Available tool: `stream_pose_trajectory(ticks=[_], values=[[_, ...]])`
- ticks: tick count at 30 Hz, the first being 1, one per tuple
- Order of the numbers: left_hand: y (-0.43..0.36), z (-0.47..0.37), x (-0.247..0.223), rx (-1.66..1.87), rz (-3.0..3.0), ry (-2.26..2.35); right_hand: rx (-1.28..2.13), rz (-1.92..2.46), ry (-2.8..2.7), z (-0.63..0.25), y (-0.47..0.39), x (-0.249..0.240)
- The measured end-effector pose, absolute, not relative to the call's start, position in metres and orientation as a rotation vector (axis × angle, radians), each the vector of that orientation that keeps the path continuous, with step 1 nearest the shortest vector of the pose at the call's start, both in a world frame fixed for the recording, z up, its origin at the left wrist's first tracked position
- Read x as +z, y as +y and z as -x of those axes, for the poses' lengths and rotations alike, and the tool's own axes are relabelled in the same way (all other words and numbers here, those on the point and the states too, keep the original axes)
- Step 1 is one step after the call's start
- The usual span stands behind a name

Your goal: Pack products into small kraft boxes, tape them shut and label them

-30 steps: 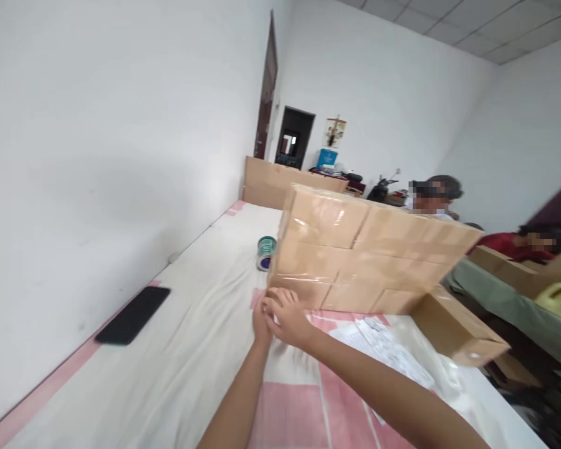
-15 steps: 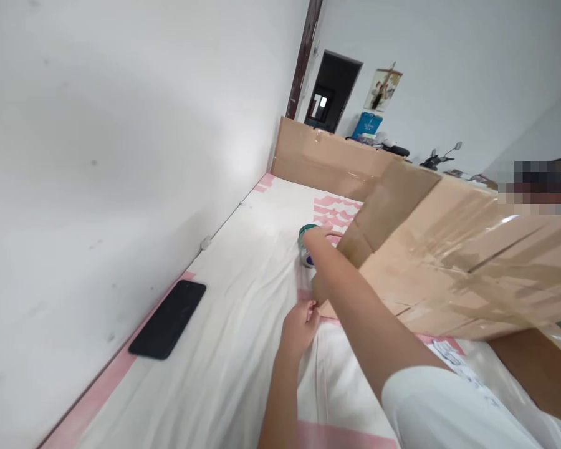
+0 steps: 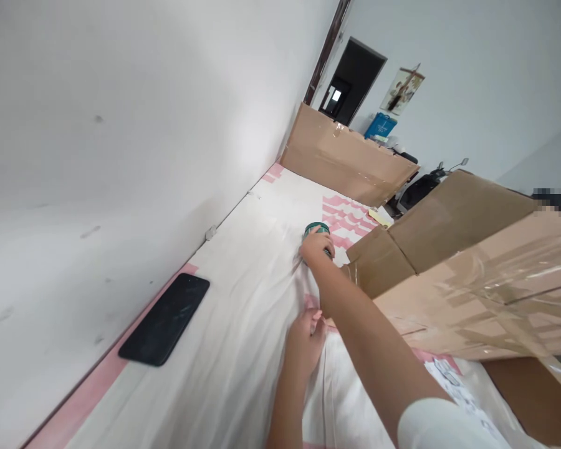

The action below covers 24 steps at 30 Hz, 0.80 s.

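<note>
My right hand [image 3: 318, 244] reaches across the bed-like surface and has its fingers wrapped round a small green-topped round object [image 3: 314, 227]. Most of that object is hidden behind the hand, so its kind cannot be made out. Closer to me, my left hand [image 3: 307, 333] is closed with the fingertips at the near corner of a large cardboard box [image 3: 449, 287]. The box stands to the right of both hands, patched with clear tape, and its brown flap [image 3: 381, 265] sticks out just past my right wrist.
A dark phone [image 3: 166, 319] lies flat by the white wall [image 3: 121, 156] on the left. White and pink cloth [image 3: 243, 299] covers the surface. Another cardboard panel [image 3: 341, 153] stands at the far end. Behind it are a blue bag [image 3: 380, 125] and a motor scooter [image 3: 423, 187].
The view has shifted, and the box with its flap has swung right, away from the green-topped object. My right hand has closed round that object. My left hand stays at the box corner.
</note>
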<state>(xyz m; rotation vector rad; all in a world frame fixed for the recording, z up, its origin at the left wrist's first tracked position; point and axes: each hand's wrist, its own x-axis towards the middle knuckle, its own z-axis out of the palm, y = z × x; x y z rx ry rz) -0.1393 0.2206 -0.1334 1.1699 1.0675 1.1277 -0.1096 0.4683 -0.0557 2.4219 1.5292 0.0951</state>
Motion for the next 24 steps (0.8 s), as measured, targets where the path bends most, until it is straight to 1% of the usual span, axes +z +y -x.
stream_pose_trajectory(ticks=[2, 4, 6, 8, 10, 12, 16, 19, 21, 24], values=[[0.215, 0.144, -0.131, 1.123, -1.165, 1.081, 0.344, -2.417, 1.525, 0.123, 0.462, -0.078], [0.211, 0.151, -0.13, 1.117, -1.215, 1.122, 0.49, -2.362, 1.565, 0.132, 0.457, -0.093], [0.214, 0.159, -0.129, 1.149, -1.213, 1.203, 0.476, -2.329, 1.604, 0.133, 0.453, -0.096], [0.229, 0.169, -0.126, 1.204, -1.025, 1.331, 0.438, -2.333, 1.629, 0.128, 0.451, -0.091], [0.254, 0.185, -0.12, 1.219, -0.777, 1.432, 0.417, -2.329, 1.647, 0.12, 0.45, -0.083], [0.284, 0.207, -0.116, 1.213, -0.726, 1.426, 0.419, -2.309, 1.649, 0.114, 0.448, -0.079], [0.328, 0.251, -0.125, 1.256, -0.881, 1.332, 0.466, -2.218, 1.624, 0.116, 0.452, -0.084], [0.332, 0.264, -0.143, 1.252, -1.014, 1.244, 0.431, -2.116, 1.621, 0.124, 0.473, -0.079], [0.327, 0.265, -0.151, 1.226, -1.08, 1.199, 0.326, -2.052, 1.626, 0.125, 0.498, -0.063], [0.317, 0.262, -0.155, 1.188, -1.167, 1.174, 0.233, -2.047, 1.562, 0.109, 0.538, -0.025]])
